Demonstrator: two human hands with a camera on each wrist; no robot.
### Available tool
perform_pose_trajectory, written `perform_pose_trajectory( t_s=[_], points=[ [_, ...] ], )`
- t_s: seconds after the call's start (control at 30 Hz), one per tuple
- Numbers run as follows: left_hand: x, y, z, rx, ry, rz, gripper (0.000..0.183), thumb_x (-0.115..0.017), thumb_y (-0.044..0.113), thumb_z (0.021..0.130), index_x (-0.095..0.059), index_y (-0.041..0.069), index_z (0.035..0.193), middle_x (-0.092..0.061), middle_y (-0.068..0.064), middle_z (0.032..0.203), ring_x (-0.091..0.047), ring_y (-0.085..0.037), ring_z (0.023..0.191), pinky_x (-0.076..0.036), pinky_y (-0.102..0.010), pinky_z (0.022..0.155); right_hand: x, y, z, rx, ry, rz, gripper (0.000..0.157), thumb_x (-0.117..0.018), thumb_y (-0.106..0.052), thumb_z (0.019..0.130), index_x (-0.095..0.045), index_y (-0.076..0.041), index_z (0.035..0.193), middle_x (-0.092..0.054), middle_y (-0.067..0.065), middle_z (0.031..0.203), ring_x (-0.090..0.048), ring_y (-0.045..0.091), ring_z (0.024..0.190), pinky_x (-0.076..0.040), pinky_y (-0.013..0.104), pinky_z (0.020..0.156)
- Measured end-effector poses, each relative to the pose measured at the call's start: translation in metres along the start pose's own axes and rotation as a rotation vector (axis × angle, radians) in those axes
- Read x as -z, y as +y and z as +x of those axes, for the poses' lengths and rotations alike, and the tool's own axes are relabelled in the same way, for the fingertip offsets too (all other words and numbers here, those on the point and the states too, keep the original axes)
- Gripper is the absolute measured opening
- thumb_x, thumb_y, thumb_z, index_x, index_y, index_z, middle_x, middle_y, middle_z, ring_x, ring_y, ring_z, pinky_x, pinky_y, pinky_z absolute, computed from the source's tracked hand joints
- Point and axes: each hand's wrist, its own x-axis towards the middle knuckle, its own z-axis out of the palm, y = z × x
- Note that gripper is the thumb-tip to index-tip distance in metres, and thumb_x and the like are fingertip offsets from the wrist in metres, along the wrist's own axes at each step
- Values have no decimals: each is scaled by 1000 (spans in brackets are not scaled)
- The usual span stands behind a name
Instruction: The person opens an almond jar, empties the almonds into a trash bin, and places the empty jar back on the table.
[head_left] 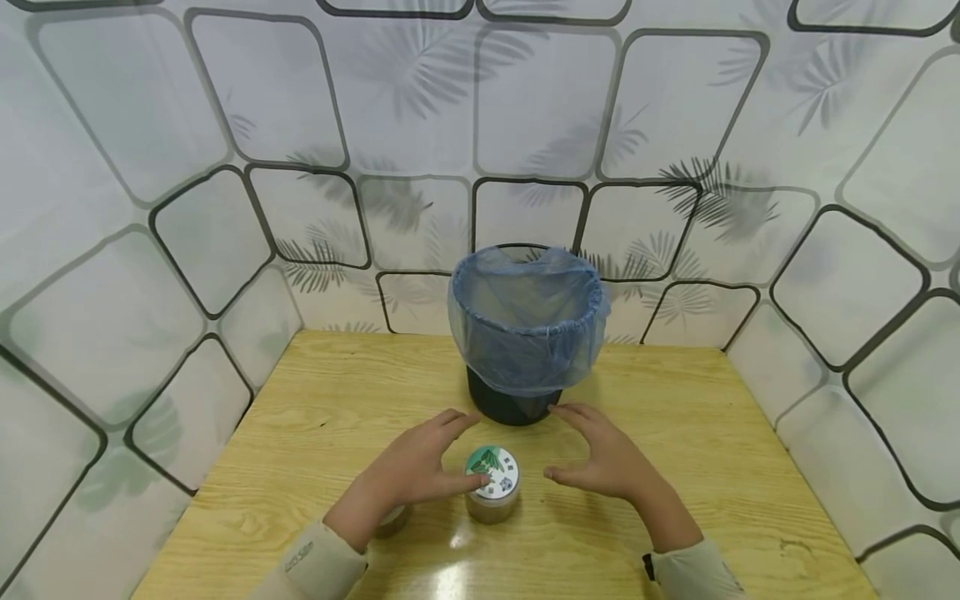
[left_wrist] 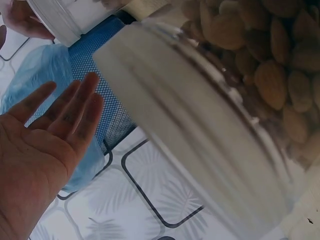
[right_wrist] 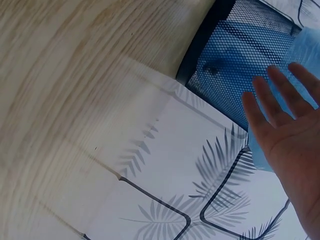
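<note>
A small clear jar (head_left: 492,507) with a green-and-white printed lid (head_left: 492,472) stands on the table between the two hands. My left hand (head_left: 420,462) is on its left, fingers spread and extended; the thumb overlaps the lid in the head view. On the other side, my right hand (head_left: 600,458) is held apart from the jar, palm inward and holding nothing. A second jar (head_left: 392,522) is mostly hidden under the left wrist. Up close in the left wrist view, a jar of almonds (left_wrist: 272,82) with a pale lid (left_wrist: 185,125) fills much of the picture.
Just beyond the hands stands a black mesh bin (head_left: 513,407), lined with a blue plastic bag (head_left: 525,354) folded over its rim. The wooden table (head_left: 360,383) meets patterned sheeting (head_left: 420,108) at the back and both sides.
</note>
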Motion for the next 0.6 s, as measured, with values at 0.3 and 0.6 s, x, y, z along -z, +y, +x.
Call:
perform_pose_trajectory(
  t_s=[0.3, 0.6],
  points=[
    [-3, 1, -1, -24, -10, 12, 87, -73, 68, 91, -52, 18, 158, -62, -4, 146, -66, -23, 128, -58, -48, 105, -6, -4, 2, 4, -43, -16, 91, -89, -60, 79, -58, -18, 154, -57, 11, 154, -54, 40, 143, -51, 66, 108],
    [-9, -1, -1, -18, -24, 16, 92, -79, 67, 87, -49, 19, 160, -60, -3, 150, -64, -24, 132, -56, -49, 107, -16, -6, 6, 22, -78, -31, 92, -88, -65, 77, -60, -20, 152, -59, 13, 153, -56, 40, 140, -52, 65, 107]
  ],
)
